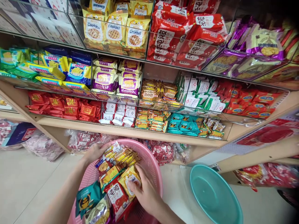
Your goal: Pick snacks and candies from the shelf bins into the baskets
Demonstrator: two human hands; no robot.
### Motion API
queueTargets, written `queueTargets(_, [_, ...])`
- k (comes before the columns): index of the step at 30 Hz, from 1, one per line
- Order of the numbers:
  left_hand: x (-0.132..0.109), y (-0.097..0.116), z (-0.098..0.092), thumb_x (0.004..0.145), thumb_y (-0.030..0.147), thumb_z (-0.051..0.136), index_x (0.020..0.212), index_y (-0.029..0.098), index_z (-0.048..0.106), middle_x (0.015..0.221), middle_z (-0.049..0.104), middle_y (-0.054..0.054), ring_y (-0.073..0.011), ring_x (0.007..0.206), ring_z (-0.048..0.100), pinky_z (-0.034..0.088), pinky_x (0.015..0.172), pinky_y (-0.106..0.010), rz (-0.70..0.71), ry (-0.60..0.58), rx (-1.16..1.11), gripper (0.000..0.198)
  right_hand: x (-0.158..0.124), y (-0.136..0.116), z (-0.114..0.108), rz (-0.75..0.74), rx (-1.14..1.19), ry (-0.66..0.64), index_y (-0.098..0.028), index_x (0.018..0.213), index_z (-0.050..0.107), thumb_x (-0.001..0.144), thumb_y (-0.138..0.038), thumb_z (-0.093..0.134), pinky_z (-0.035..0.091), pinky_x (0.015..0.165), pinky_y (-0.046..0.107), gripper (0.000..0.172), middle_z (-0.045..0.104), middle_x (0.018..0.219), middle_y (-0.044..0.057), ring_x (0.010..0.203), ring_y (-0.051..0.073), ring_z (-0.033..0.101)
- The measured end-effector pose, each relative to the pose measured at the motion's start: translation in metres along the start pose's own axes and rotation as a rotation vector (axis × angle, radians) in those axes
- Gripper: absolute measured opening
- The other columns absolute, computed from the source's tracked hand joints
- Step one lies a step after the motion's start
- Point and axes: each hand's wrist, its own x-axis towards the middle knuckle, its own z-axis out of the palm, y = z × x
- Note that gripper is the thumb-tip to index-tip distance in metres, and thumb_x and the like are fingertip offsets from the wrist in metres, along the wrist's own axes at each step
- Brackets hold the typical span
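Note:
A pink plastic basket (157,165) on the floor holds several wrapped snack packets. Over its right side, my right hand (147,193) is closed on a yellow cookie packet (130,181), thumb across the front. My left hand (97,153) is at the far left rim, its fingers curled against small snack packets (112,150); some fingertips are hidden behind them. A red biscuit packet (116,197) touches the yellow one. Nearer the front lie a teal packet (87,199) and a purple-and-cream packet (99,213). Brown-and-gold small packets (127,156) lie between my hands.
A teal plastic basin (216,193) stands on the floor to the right. Ahead rises a wooden shelf (149,132) with clear-fronted compartments full of packets, including yellow cookies (116,29) and red biscuits (173,34). Bagged goods (161,151) lie under the lowest shelf.

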Motion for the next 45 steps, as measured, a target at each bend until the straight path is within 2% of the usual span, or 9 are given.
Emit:
queueTargets(12, [0.0, -0.001, 0.001, 0.073, 0.069, 0.039, 0.048, 0.021, 0.041, 0.048, 0.047, 0.002, -0.0154, 0.054, 0.048, 0.032, 0.053, -0.025, -0.005, 0.035, 0.031, 0.054, 0.0, 0.016, 0.012, -0.073, 0.057, 0.082, -0.019, 0.135, 0.045, 0.084, -0.047, 0.054, 0.034, 0.109, 0.038, 0.059, 0.046, 0.139, 0.01, 0.13, 0.025, 0.039])
queueTargets(21, [-0.004, 0.006, -0.001, 0.074, 0.067, 0.037, 0.051, 0.02, 0.046, 0.053, 0.052, 0.0, -0.0173, 0.059, 0.052, 0.035, 0.055, -0.025, -0.009, 0.016, 0.028, 0.052, -0.005, 0.035, 0.03, -0.095, 0.061, 0.12, -0.024, 0.142, 0.035, 0.085, -0.047, 0.051, 0.032, 0.11, 0.039, 0.063, 0.037, 0.146, 0.005, 0.134, 0.024, 0.034])
queueTargets(31, [-0.006, 0.01, -0.002, 0.072, 0.067, 0.04, 0.05, 0.021, 0.046, 0.052, 0.05, 0.001, -0.0165, 0.057, 0.05, 0.036, 0.055, -0.026, -0.007, 0.02, 0.016, 0.051, -0.009, 0.022, 0.014, -0.099, 0.089, 0.099, -0.021, 0.141, 0.035, 0.087, -0.044, 0.05, 0.033, 0.11, 0.038, 0.061, 0.039, 0.144, 0.008, 0.133, 0.024, 0.035])
queueTargets(33, [-0.005, 0.009, -0.001, 0.072, 0.067, 0.039, 0.05, 0.021, 0.045, 0.05, 0.049, 0.002, -0.0163, 0.056, 0.049, 0.036, 0.055, -0.025, 0.003, 0.023, 0.012, 0.051, -0.011, 0.022, 0.0, -0.085, 0.095, 0.184, -0.023, 0.142, 0.032, 0.089, -0.042, 0.047, 0.029, 0.112, 0.039, 0.059, 0.035, 0.147, 0.007, 0.136, 0.023, 0.03])
queueTargets(37, [-0.002, 0.004, 0.001, 0.07, 0.068, 0.042, 0.051, 0.02, 0.047, 0.049, 0.051, 0.002, -0.0172, 0.056, 0.052, 0.037, 0.054, -0.025, -0.007, 0.014, -0.011, 0.052, -0.02, 0.046, -0.023, 0.011, 0.12, 0.494, -0.021, 0.144, 0.025, 0.086, -0.043, 0.05, 0.018, 0.114, 0.046, 0.066, 0.021, 0.152, 0.009, 0.14, 0.025, 0.016])
queueTargets(39, [-0.002, 0.005, -0.001, 0.07, 0.07, 0.043, 0.052, 0.019, 0.051, 0.05, 0.054, 0.001, -0.0185, 0.057, 0.054, 0.039, 0.055, -0.026, -0.013, -0.008, -0.041, 0.054, -0.028, 0.066, -0.022, 0.159, 0.274, 0.527, -0.02, 0.144, 0.022, 0.084, -0.047, 0.052, 0.027, 0.11, 0.046, 0.072, 0.025, 0.15, 0.012, 0.137, 0.026, 0.026])
queueTargets(41, [-0.005, 0.01, -0.005, 0.07, 0.071, 0.044, 0.06, 0.018, 0.06, 0.058, 0.063, -0.001, -0.0213, 0.064, 0.059, 0.043, 0.06, -0.028, -0.012, -0.06, -0.094, 0.057, -0.037, 0.082, -0.013, 0.304, 0.507, 0.448, -0.021, 0.141, 0.027, 0.082, -0.05, 0.052, 0.043, 0.097, 0.044, 0.07, 0.042, 0.14, 0.015, 0.125, 0.027, 0.046])
queueTargets(43, [-0.013, 0.018, -0.013, 0.07, 0.071, 0.046, 0.076, 0.017, 0.069, 0.079, 0.072, -0.006, -0.0257, 0.082, 0.064, 0.048, 0.074, -0.033, -0.018, -0.118, -0.161, 0.059, -0.045, 0.09, 0.0, 0.369, 0.706, 0.317, -0.02, 0.131, 0.043, 0.079, -0.05, 0.055, 0.051, 0.082, 0.04, 0.062, 0.062, 0.116, 0.014, 0.104, 0.027, 0.061])
queueTargets(45, [-0.024, 0.025, -0.022, 0.069, 0.07, 0.049, 0.094, 0.017, 0.071, 0.102, 0.072, -0.009, -0.0294, 0.101, 0.062, 0.046, 0.09, -0.038, -0.038, -0.116, -0.205, 0.062, -0.052, 0.09, 0.007, 0.386, 0.796, 0.184, -0.017, 0.113, 0.059, 0.074, -0.047, 0.061, 0.052, 0.074, 0.037, 0.049, 0.07, 0.089, 0.009, 0.086, 0.026, 0.066])
